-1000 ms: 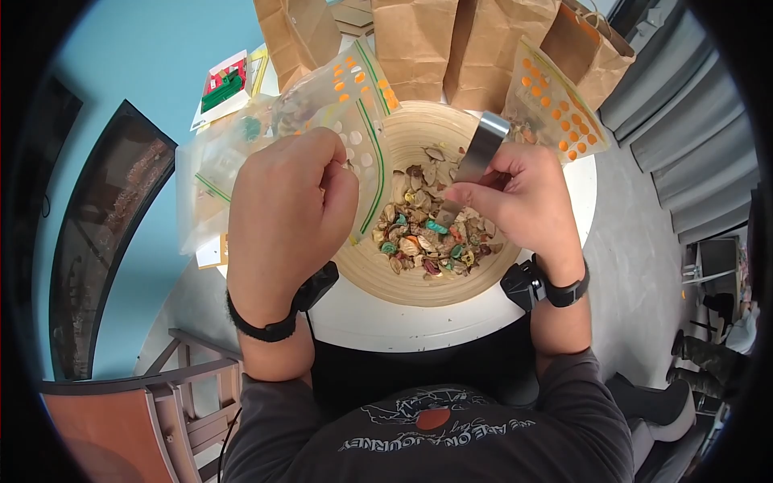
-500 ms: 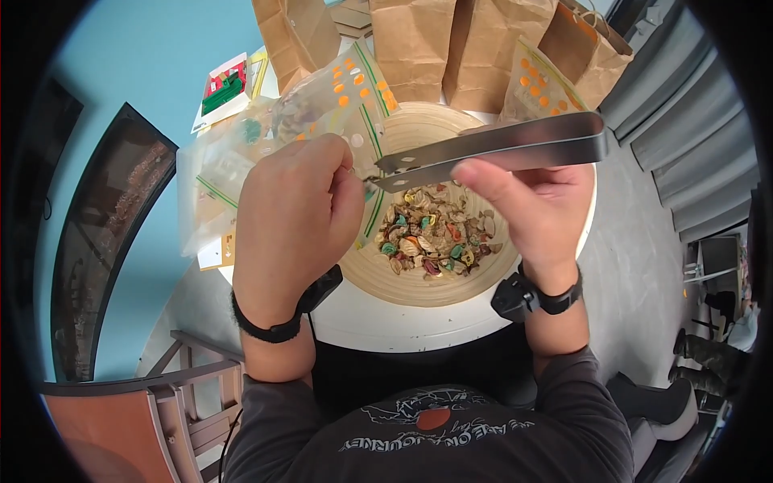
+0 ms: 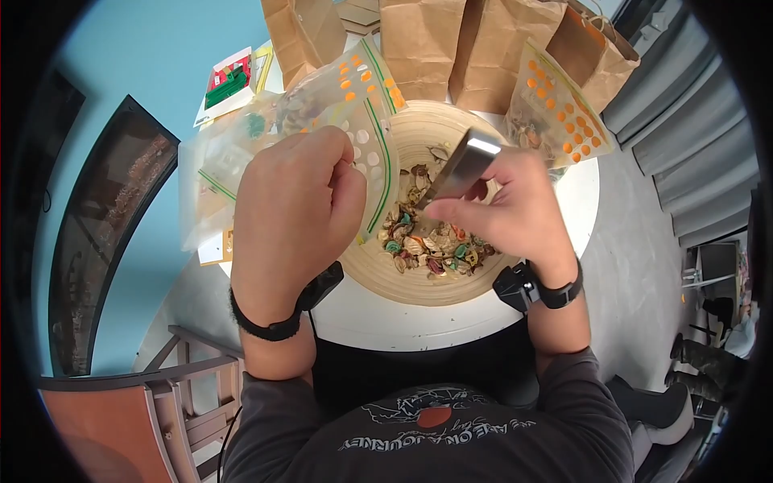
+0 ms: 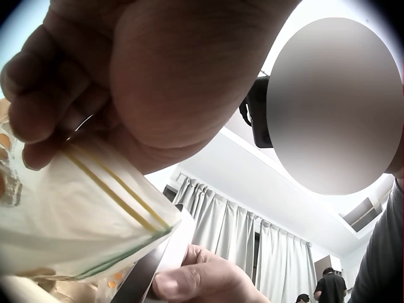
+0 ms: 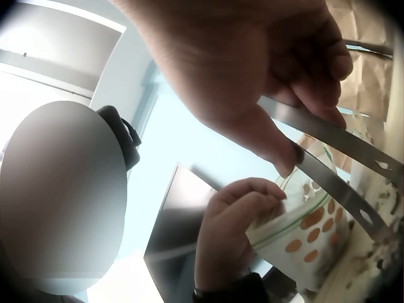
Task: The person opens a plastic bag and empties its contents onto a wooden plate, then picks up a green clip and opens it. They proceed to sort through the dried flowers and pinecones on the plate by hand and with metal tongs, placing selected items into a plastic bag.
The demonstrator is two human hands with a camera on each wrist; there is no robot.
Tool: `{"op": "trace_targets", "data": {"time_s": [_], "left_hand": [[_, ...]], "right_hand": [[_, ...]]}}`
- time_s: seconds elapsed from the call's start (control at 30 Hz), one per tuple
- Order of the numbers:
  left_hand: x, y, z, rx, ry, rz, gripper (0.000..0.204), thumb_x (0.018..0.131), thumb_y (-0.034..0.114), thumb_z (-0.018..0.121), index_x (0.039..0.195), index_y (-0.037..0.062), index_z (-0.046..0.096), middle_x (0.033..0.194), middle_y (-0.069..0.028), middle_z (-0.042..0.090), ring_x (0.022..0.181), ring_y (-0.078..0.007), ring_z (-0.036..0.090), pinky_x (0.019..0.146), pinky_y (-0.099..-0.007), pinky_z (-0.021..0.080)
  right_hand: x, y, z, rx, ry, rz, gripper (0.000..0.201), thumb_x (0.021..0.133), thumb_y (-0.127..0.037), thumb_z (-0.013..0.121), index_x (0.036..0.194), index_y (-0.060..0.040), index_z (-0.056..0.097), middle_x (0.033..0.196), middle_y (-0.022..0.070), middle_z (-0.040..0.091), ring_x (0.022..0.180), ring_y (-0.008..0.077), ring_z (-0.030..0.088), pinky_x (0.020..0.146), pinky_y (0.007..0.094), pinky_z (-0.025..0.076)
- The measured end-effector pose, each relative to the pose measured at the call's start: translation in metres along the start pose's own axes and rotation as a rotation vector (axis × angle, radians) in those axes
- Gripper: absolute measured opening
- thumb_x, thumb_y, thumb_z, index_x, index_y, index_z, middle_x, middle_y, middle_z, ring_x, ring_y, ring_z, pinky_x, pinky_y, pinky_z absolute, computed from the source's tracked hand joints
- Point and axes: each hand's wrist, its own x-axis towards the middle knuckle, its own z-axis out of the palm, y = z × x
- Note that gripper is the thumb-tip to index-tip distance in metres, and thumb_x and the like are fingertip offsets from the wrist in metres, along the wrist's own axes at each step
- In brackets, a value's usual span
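Note:
My left hand (image 3: 294, 213) grips the rim of a clear zip bag (image 3: 381, 165) printed with orange dots. In the right wrist view the bag (image 5: 309, 237) stands open, its green-lined edge between my left fingers and thumb. My right hand (image 3: 527, 209) holds metal tongs (image 3: 465, 165), thumb on one arm and fingers on the other. Their tips point down at dried potpourri (image 3: 439, 241), tan with green, red and yellow pieces, in a round wooden bowl (image 3: 435, 295). The right wrist view shows the tong arms (image 5: 341, 192) spread apart, tips close to the potpourri.
Another dotted zip bag (image 3: 564, 113) stands right of the bowl. Several brown paper bags (image 3: 419, 48) line the back of the white round table (image 3: 386, 332). More clear bags (image 3: 208, 193) lie at the left, near a white box with green and red items (image 3: 229, 84).
The tongs swung from over the bowl to the left bag's mouth half a second ago, with small pieces at their tips, and are back over the potpourri now. My left hand stays at the bag.

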Motion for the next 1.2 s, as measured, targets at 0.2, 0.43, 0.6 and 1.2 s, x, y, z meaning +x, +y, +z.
{"op": "trace_targets", "data": {"time_s": [0.2,0.43,0.6,1.2], "left_hand": [[0.001,0.0,0.005,-0.07,0.039,-0.026,0.007,0.082,0.004,0.066,0.081,0.0002,0.061,0.069,-0.0177,0.061,0.066,-0.0391,0.062,0.061,-0.0484,0.048],[0.001,-0.002,0.003,-0.017,-0.011,-0.018,0.003,0.089,-0.001,0.064,0.088,-0.0034,0.066,0.069,-0.0104,0.063,0.055,-0.0144,0.061,0.055,-0.03,0.048],[0.002,-0.003,0.008,-0.043,0.004,-0.011,0.005,0.086,0.002,0.065,0.084,-0.0016,0.063,0.069,-0.0145,0.062,0.062,-0.0268,0.062,0.059,-0.0395,0.048],[-0.001,-0.008,0.024,0.043,-0.111,0.063,0.006,0.084,0.004,0.065,0.087,0.0,0.062,0.071,-0.0161,0.061,0.07,-0.0373,0.063,0.064,-0.0452,0.047]], "right_hand": [[0.0,-0.001,0.0,0.023,-0.049,0.096,0.028,0.073,-0.016,0.095,0.074,0.0009,0.072,0.061,0.0099,0.063,0.052,0.0179,0.058,0.052,0.0317,0.044],[0.0,-0.004,0.004,0.072,-0.046,0.119,0.024,0.075,-0.013,0.093,0.075,0.0001,0.073,0.062,0.0083,0.064,0.053,0.0158,0.057,0.052,0.0316,0.043],[0.0,-0.004,0.005,0.104,-0.046,0.156,0.024,0.076,-0.013,0.093,0.074,-0.0003,0.073,0.062,0.0081,0.065,0.053,0.0145,0.056,0.052,0.0307,0.043],[0.004,0.002,0.008,0.066,-0.059,0.108,0.029,0.074,-0.014,0.093,0.071,0.002,0.069,0.059,0.0096,0.062,0.051,0.016,0.057,0.051,0.0309,0.044]]}}
